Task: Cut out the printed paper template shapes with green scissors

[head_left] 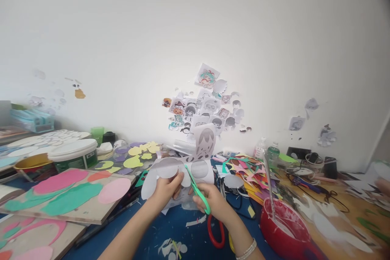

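Observation:
In the head view, my left hand [168, 189] pinches a cut piece of grey-white paper [166, 167] between thumb and fingers, over the blue tabletop. My right hand [212, 200] grips green-handled scissors [198, 193], their blades pointing up and away beside the paper. Whether the blades are touching the paper I cannot tell. Just behind my hands, more white paper with a round grey shape [200, 169] lies on the table. Red-handled scissors [216, 233] rest partly under my right wrist.
A red pot [284, 225] with a stick in it stands at right. Coloured paper scraps [248, 172] pile behind it. At left are a board with paper shapes [103, 207] and a white-lidded tub [73, 154]. Drawings [210, 105] hang on the wall. Another person's hand [383, 185] shows far right.

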### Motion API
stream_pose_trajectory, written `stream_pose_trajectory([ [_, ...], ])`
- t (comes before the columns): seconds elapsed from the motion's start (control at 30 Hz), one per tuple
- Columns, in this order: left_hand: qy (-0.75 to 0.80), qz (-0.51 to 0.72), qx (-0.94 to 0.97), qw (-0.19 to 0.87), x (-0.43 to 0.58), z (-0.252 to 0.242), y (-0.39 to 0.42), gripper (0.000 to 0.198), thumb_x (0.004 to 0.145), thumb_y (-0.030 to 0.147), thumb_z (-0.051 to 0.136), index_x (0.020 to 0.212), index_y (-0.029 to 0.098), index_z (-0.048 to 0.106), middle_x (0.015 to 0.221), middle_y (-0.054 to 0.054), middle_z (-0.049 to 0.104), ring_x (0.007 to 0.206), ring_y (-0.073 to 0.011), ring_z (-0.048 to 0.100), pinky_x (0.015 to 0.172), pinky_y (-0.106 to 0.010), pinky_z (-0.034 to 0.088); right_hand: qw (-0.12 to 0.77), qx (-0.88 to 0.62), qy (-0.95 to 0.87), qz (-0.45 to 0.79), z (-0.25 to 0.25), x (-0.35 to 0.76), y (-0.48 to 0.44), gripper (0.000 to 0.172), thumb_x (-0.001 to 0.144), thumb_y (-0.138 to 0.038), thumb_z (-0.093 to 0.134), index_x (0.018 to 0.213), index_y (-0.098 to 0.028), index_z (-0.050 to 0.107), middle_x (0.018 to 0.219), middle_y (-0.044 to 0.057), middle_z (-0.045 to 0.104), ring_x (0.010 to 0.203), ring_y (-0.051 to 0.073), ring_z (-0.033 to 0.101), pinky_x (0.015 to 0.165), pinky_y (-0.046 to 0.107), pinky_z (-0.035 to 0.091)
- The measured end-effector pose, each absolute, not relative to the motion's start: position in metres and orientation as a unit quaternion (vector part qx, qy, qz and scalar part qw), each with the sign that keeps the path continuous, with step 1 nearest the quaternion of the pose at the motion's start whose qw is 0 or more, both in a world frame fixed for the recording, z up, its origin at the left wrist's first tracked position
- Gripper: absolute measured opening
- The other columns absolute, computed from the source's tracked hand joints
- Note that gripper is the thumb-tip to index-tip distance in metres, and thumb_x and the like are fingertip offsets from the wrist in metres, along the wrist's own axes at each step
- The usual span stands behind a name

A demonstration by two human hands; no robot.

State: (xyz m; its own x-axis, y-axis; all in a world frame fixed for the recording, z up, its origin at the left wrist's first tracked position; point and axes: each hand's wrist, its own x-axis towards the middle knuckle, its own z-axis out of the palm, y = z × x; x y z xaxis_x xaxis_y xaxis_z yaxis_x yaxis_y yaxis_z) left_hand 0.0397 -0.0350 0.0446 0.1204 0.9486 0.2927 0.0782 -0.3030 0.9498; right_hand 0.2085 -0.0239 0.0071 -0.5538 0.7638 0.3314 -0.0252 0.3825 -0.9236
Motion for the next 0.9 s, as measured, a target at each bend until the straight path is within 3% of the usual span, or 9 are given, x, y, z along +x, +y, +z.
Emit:
stream_pose_trajectory([
  [0.37,0.421,0.504,0.613,0.44,0.041,0.043,-0.035,0.034,0.071,0.042,0.047,0.046,0.02,0.038,0.03,0.008,0.035,0.031,-0.007,0.031,0.04,-0.022,0.03,0.407,-0.237,-0.729,0.497,0.0,0.209,-0.018,0.032,0.075,-0.039,0.059,0.092,-0.012,0.058,0.045,-0.007,0.04,0.038,0.006,0.035,0.039,0.017,0.029],
  [0.57,0.468,0.546,0.59,0.367,0.042,0.046,-0.037,0.038,0.069,0.042,0.048,0.039,0.02,0.04,0.033,0.003,0.04,0.035,-0.0099,0.039,0.044,-0.024,0.034,0.403,-0.242,-0.729,0.497,0.004,0.207,-0.023,0.032,0.074,-0.038,0.061,0.092,-0.012,0.06,0.044,-0.007,0.039,0.039,0.006,0.035,0.039,0.018,0.029],
  [0.7,0.429,0.622,0.566,0.329,0.044,0.051,-0.04,0.042,0.073,0.046,0.043,0.038,0.022,0.036,0.033,0.004,0.036,0.033,-0.0097,0.035,0.041,-0.025,0.031,0.397,-0.245,-0.725,0.507,0.006,0.204,-0.027,0.033,0.073,-0.039,0.061,0.091,-0.012,0.06,0.046,-0.007,0.036,0.039,0.005,0.034,0.038,0.018,0.028],
  [0.9,0.476,0.631,0.541,0.288,0.045,0.051,-0.038,0.044,0.074,0.046,0.043,0.038,0.023,0.032,0.033,0.005,0.033,0.035,-0.0104,0.036,0.044,-0.025,0.033,0.393,-0.256,-0.732,0.494,0.007,0.202,-0.031,0.032,0.075,-0.039,0.059,0.091,-0.012,0.06,0.047,-0.007,0.038,0.04,0.006,0.037,0.04,0.018,0.029],
])
